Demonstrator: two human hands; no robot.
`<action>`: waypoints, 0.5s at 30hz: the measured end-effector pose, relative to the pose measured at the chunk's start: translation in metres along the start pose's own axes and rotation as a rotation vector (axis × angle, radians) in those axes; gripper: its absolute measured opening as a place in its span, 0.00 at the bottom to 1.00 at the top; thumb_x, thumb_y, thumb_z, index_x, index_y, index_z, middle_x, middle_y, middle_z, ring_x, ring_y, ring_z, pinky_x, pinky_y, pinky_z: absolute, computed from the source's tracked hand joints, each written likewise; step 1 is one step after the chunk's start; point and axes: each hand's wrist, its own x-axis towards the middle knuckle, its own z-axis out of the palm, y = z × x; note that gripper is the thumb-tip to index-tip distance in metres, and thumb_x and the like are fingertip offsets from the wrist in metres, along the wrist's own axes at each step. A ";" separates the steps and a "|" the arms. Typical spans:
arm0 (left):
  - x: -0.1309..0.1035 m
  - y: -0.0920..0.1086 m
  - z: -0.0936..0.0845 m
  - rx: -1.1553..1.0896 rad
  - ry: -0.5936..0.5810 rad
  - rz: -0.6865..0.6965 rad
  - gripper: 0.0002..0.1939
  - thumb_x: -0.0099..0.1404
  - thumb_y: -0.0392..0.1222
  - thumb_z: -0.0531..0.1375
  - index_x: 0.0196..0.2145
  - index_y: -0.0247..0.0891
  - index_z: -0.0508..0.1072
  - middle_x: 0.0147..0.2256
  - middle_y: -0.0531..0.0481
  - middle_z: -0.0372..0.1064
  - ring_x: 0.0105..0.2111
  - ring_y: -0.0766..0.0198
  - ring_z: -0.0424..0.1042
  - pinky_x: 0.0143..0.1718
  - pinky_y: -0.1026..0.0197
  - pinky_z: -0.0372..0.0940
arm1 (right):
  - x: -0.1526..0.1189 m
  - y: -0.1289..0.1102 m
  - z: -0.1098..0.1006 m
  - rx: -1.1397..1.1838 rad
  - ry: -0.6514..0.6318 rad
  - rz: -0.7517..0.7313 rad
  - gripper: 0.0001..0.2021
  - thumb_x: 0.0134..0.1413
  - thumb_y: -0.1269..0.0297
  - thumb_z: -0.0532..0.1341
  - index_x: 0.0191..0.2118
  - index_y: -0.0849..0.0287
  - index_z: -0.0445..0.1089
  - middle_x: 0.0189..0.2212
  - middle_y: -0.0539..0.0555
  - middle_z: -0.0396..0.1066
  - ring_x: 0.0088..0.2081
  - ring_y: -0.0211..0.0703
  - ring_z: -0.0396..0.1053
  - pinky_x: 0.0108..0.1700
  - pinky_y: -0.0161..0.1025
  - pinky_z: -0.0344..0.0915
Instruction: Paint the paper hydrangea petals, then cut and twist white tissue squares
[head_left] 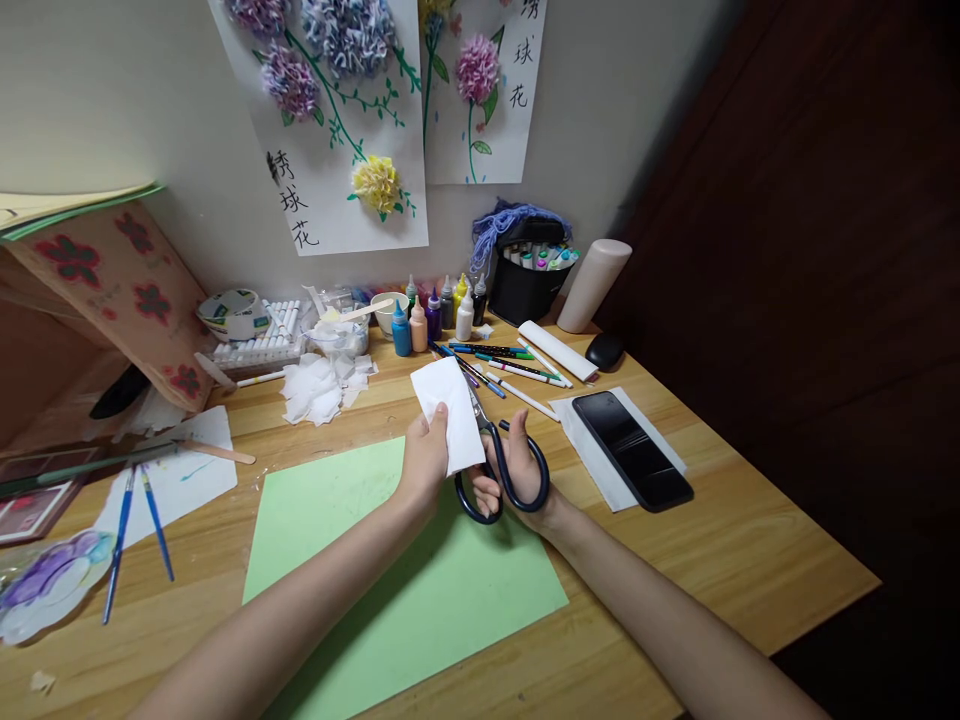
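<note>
Desk [720, 560] fills most of the frame, craft supplies strung along its back and left. Larger hydrangea picture [352, 180] up top, left of centre; second hydrangea picture [480, 120] right next to it. Both run off the top edge; visible parts look finished: crinkled blooms, green stems, lettering.

Pale green sheet [345, 620] lies flat, lower middle, under the forearms. Visible part plain green, so I'd call it not worked on yet.

Scissors [501, 465] just right of centre, navy loops spread apart. Right hand [521, 470] has them: fingers hooked in the lower loop, thumb up by the other, grip loose. Blades mostly behind paper, so can't tell if they're biting.

Folded white paper [454, 410] at frame centre, held up above the green sheet. Left hand [426, 450] pinches it, thumb on the near face, fingers behind. No cut line on the side facing us; looks whole.

Pile of white paper pieces [315, 385], left of centre, loose and flat-ish: reads as cutting done. None visibly stuck to anything.

Progress, my read: one batch cut, held piece left to cut, any assembly on green not begun. Small paint bottles [418, 325] upright, upper middle; caps on most, as far as shows.
</note>
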 end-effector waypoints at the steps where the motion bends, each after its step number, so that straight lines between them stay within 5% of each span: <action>1: -0.001 0.000 0.000 0.003 -0.005 -0.015 0.15 0.57 0.50 0.60 0.26 0.32 0.70 0.18 0.53 0.66 0.16 0.70 0.60 0.18 0.67 0.56 | 0.000 0.000 -0.001 -0.011 0.004 0.004 0.41 0.34 0.24 0.35 0.16 0.61 0.60 0.05 0.44 0.50 0.06 0.30 0.51 0.11 0.29 0.57; 8: -0.004 0.000 0.002 -0.003 0.003 -0.063 0.14 0.58 0.47 0.59 0.23 0.33 0.68 0.13 0.55 0.62 0.13 0.71 0.57 0.17 0.67 0.54 | 0.003 0.000 -0.006 -0.031 0.021 0.003 0.41 0.36 0.24 0.35 0.14 0.62 0.60 0.04 0.44 0.49 0.05 0.29 0.50 0.09 0.28 0.55; 15: -0.008 0.000 0.005 0.012 -0.055 -0.118 0.15 0.60 0.49 0.57 0.25 0.33 0.68 0.17 0.49 0.69 0.13 0.68 0.63 0.14 0.67 0.54 | 0.004 -0.002 -0.009 -0.050 0.096 -0.027 0.38 0.32 0.23 0.40 0.14 0.59 0.57 0.03 0.43 0.48 0.05 0.29 0.49 0.07 0.29 0.54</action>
